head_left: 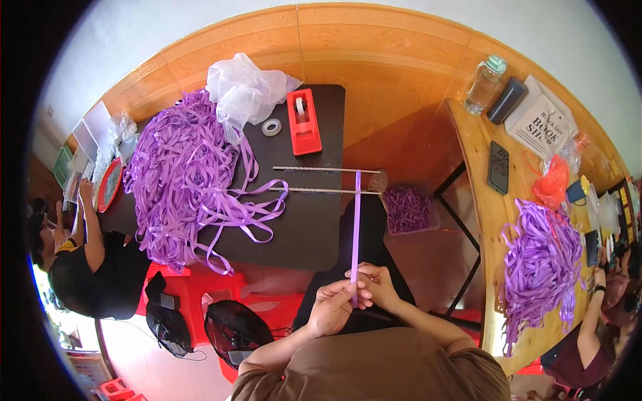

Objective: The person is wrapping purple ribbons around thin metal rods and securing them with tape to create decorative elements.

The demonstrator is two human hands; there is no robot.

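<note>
A flat purple ribbon (356, 227) runs straight from two thin metal rods (321, 191) down to my hands in front of my lap. It lies across both rods near their right ends, which stick out past the table edge. My left hand (332, 309) pinches the ribbon's near end between thumb and fingers. Right beside it, my right hand (380, 286) is closed at the same end, its fingertips partly covered by the left ones. To the left, a big heap of tangled purple ribbons (180, 174) covers much of the dark table (301, 234), several loops trailing toward the rods.
Behind the heap lie a white plastic bag (244, 87), a tape roll (271, 127) and a red tape dispenser (304, 123). A bin of purple ribbon (411, 208) stands on the floor. The wooden table (478, 167) at right bears another ribbon pile (542, 267), a phone (498, 167) and bottles. People sit on both sides.
</note>
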